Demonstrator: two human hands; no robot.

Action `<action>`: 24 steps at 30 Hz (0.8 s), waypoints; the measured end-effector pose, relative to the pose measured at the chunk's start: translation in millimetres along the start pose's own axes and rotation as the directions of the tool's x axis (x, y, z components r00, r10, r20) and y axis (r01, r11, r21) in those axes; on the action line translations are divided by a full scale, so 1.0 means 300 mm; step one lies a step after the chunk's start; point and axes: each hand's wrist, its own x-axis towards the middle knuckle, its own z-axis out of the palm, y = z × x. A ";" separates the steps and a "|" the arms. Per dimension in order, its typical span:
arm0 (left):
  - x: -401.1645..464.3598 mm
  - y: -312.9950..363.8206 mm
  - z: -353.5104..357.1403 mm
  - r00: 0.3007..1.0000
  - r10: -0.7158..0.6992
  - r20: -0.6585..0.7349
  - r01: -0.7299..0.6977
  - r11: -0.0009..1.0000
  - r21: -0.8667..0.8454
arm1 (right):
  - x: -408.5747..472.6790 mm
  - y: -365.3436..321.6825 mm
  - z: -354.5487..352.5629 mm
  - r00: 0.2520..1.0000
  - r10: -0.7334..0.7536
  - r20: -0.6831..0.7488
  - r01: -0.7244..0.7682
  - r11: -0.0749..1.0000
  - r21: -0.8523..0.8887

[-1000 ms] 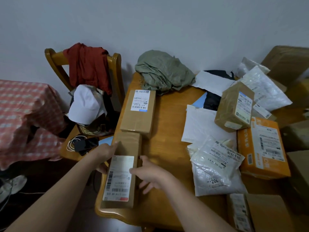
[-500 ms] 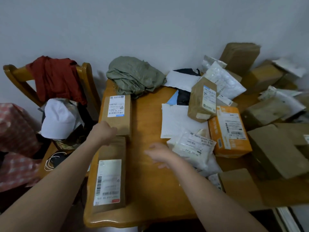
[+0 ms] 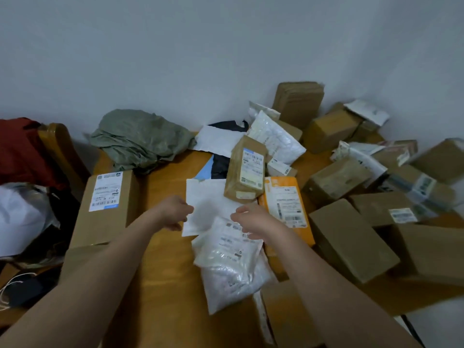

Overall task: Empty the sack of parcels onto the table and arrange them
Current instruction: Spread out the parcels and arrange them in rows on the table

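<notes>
The empty grey-green sack (image 3: 143,140) lies crumpled at the back of the wooden table (image 3: 168,285). Two brown boxes stand in a row along the left edge; the far one (image 3: 108,204) shows a white label, the near one is mostly under my left forearm. My left hand (image 3: 175,213) hovers at the left edge of a flat white envelope (image 3: 203,197), fingers loosely curled and holding nothing. My right hand (image 3: 253,221) reaches over the top of the clear plastic parcel bags (image 3: 231,262), fingers relaxed. Behind stand a brown paper parcel (image 3: 246,172) and an orange box (image 3: 286,204).
Several brown boxes (image 3: 351,239) and white mailers (image 3: 276,136) are heaped across the right half of the table up to the wall. A chair with a red cloth (image 3: 20,149) and a white cap (image 3: 20,217) stands to the left of the table.
Both hands left the near brown box at the left edge and moved right, to the white envelope and plastic bags. The view swung right, and more boxes show.
</notes>
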 end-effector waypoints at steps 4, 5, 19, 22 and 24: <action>0.078 0.171 0.105 0.996 0.051 -0.067 -0.063 0.979 -0.192 | 0.095 0.038 -0.185 0.997 -0.074 -0.022 0.074 0.997 0.029; 0.095 0.221 0.134 0.994 0.054 -0.092 -0.076 0.966 -0.246 | 0.122 0.050 -0.235 0.996 -0.082 -0.037 0.083 0.996 0.042; 0.223 0.383 0.258 0.987 -0.028 -0.159 -0.068 0.821 -0.567 | 0.476 -0.036 -0.395 0.991 -0.094 -0.091 0.115 0.960 0.256; 0.239 0.331 0.216 0.963 -0.112 -0.243 -0.051 0.815 -0.578 | 0.495 -0.051 -0.375 0.978 -0.108 -0.178 0.154 0.950 0.270; 0.253 0.313 0.198 0.968 -0.141 -0.207 -0.013 0.797 -0.604 | 0.508 -0.052 -0.349 0.991 -0.085 -0.107 0.111 0.957 0.268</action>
